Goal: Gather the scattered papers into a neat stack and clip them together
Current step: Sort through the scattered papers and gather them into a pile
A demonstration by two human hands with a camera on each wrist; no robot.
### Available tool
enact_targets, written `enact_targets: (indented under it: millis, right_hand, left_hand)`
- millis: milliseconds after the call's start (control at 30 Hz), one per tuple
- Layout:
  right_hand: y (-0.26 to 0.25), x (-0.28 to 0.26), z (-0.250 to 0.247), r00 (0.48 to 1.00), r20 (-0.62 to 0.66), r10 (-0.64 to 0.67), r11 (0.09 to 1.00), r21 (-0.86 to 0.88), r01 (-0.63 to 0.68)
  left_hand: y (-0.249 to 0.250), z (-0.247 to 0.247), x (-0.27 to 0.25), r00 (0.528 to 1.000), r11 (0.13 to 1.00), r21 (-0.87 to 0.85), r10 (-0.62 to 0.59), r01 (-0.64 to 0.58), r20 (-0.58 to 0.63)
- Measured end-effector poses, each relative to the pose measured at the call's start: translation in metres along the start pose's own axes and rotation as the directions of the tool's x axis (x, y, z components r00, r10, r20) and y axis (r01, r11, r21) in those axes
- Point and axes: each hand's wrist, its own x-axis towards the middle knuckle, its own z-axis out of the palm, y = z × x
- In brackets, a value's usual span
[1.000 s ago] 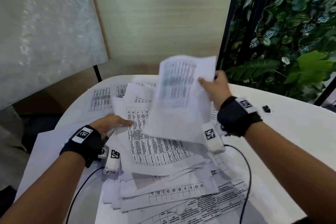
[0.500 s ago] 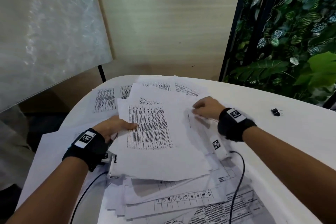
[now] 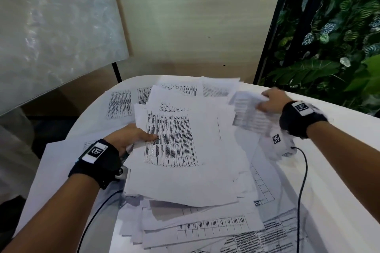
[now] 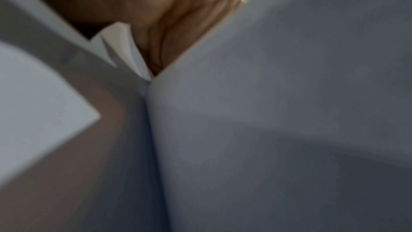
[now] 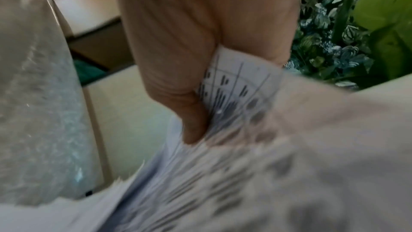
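A loose pile of printed sheets (image 3: 185, 166) covers the middle of the white table (image 3: 339, 181). My left hand (image 3: 133, 136) grips the pile's left edge, thumb on top of the uppermost sheet with its table of text; the left wrist view shows only my palm (image 4: 178, 29) wedged between paper edges. At the far right my right hand (image 3: 269, 101) pinches a single printed sheet (image 3: 249, 113), blurred and lifted off the table. In the right wrist view my thumb (image 5: 191, 112) presses that sheet (image 5: 234, 94) against the fingers. No clip is in view.
More sheets (image 3: 119, 104) lie spread at the table's far left, and others (image 3: 267, 238) at the near edge. A black cable (image 3: 302, 181) runs over the table from my right wrist. A plant wall (image 3: 329, 37) stands at the right, a frosted panel (image 3: 51, 26) at the left.
A second ago my right hand carried a sheet over the pile and laid it down. It has since moved right and picked up another sheet. The left hand stayed on the pile's edge.
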Motion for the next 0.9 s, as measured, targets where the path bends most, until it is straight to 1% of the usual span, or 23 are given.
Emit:
enact_targets:
  millis: [33, 67, 100, 167, 233, 267, 333, 367, 400, 433, 500, 567, 600, 667, 767, 800, 833, 867, 900]
  right_hand:
    - [-0.001, -0.004, -0.016, 0.996, -0.09, 0.016, 1.0, 0.022, -0.014]
    - [-0.003, -0.01, -0.033, 0.981, -0.192, 0.029, 0.998, 0.062, -0.017]
    - [-0.004, -0.017, -0.052, 0.955, -0.294, 0.046, 0.994, 0.108, -0.015]
    - [-0.007, -0.032, -0.083, 0.877, -0.471, 0.095, 0.97, 0.241, 0.025]
    - [-0.011, -0.043, -0.105, 0.8, -0.573, 0.181, 0.894, 0.434, 0.108]
    - [-0.013, -0.045, -0.11, 0.777, -0.588, 0.225, 0.836, 0.526, 0.156]
    - [-0.019, -0.043, -0.109, 0.773, -0.563, 0.294, 0.701, 0.676, 0.226]
    - [-0.019, -0.038, -0.1, 0.779, -0.532, 0.331, 0.638, 0.735, 0.23]
    - [-0.019, -0.033, -0.085, 0.799, -0.492, 0.346, 0.595, 0.773, 0.219]
    - [-0.018, -0.024, -0.066, 0.83, -0.447, 0.332, 0.57, 0.797, 0.201]
    - [-0.045, -0.042, -0.029, 0.895, -0.337, 0.293, 0.555, 0.822, 0.128]
    - [-0.076, -0.072, 0.006, 0.953, -0.18, 0.242, 0.589, 0.808, 0.003]
    - [-0.086, -0.083, 0.023, 0.973, -0.097, 0.211, 0.61, 0.79, -0.054]
    - [-0.101, -0.102, 0.052, 0.982, 0.03, 0.184, 0.608, 0.782, -0.138]
    - [-0.115, -0.125, 0.069, 0.981, 0.141, 0.131, 0.567, 0.801, -0.191]
    - [-0.116, -0.13, 0.072, 0.982, 0.164, 0.099, 0.59, 0.785, -0.19]
    - [-0.117, -0.137, 0.073, 0.984, 0.165, 0.063, 0.661, 0.732, -0.165]
    - [-0.116, -0.143, 0.075, 0.984, 0.173, 0.028, 0.743, 0.656, -0.136]
    - [-0.115, -0.147, 0.074, 0.981, 0.192, -0.004, 0.791, 0.601, -0.114]
  left_hand:
    - [0.0, 0.0, 0.0, 1.0, 1.0, 0.0, -0.008, 0.008, -0.004]
    - [0.0, 0.0, 0.0, 1.0, 1.0, -0.005, -0.012, 0.012, -0.013]
    - [0.001, 0.001, 0.0, 1.0, 1.0, -0.002, -0.016, 0.016, -0.021]
    - [0.002, 0.002, -0.001, 0.999, 1.0, -0.001, -0.017, 0.017, -0.029]
    - [0.003, 0.005, -0.003, 1.0, 1.0, -0.007, -0.02, 0.02, -0.024]
    - [0.003, 0.006, -0.003, 0.999, 1.0, -0.017, -0.024, 0.024, -0.021]
    - [0.004, 0.005, -0.005, 0.999, 0.999, -0.024, -0.031, 0.031, -0.02]
    - [0.004, 0.004, -0.004, 0.999, 0.999, -0.026, -0.034, 0.034, -0.02]
    - [0.003, 0.003, -0.004, 0.999, 0.999, -0.03, -0.04, 0.039, -0.027]
    - [0.004, 0.003, -0.006, 0.998, 0.999, -0.028, -0.045, 0.044, -0.032]
    - [0.006, 0.003, -0.007, 0.998, 0.998, -0.047, -0.036, 0.034, -0.041]
    - [0.009, 0.003, -0.01, 0.999, 0.995, -0.095, 0.002, -0.007, -0.051]
    - [0.01, 0.002, -0.01, 0.999, 0.99, -0.141, 0.009, -0.014, -0.037]
    - [0.011, -0.001, -0.01, 1.0, 0.978, -0.209, 0.029, -0.03, -0.008]
    - [0.012, 0.001, -0.013, 0.997, 0.971, -0.229, 0.08, -0.073, 0.023]
    - [0.011, 0.0, -0.012, 0.996, 0.972, -0.221, 0.086, -0.083, 0.004]
    - [0.013, 0.003, -0.014, 0.995, 0.975, -0.201, 0.102, -0.096, 0.018]
    - [0.011, 0.002, -0.012, 0.995, 0.98, -0.181, 0.093, -0.085, 0.036]
    - [0.009, 0.003, -0.012, 0.996, 0.989, -0.134, 0.07, -0.062, 0.054]
